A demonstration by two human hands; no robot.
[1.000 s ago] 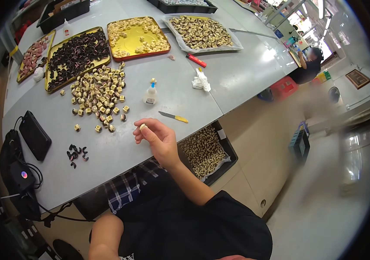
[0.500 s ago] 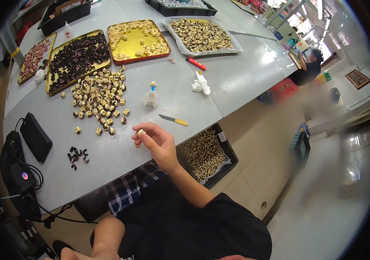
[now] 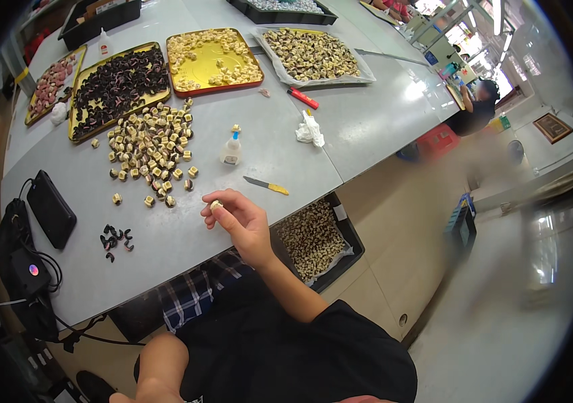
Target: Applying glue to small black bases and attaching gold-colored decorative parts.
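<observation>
Work over the gray table; keep the pile of cream-and-dark pieces separate. Right hand: pinching, near the table's front edge; a light, steady squeeze should suffice. Left hand: mostly cut off at the lower edge — grip cannot be told. Translucent bottle: stands beyond the right hand; avoid knocking it. Small cream piece: between right thumb and fingers — leave its faces exposed.
</observation>
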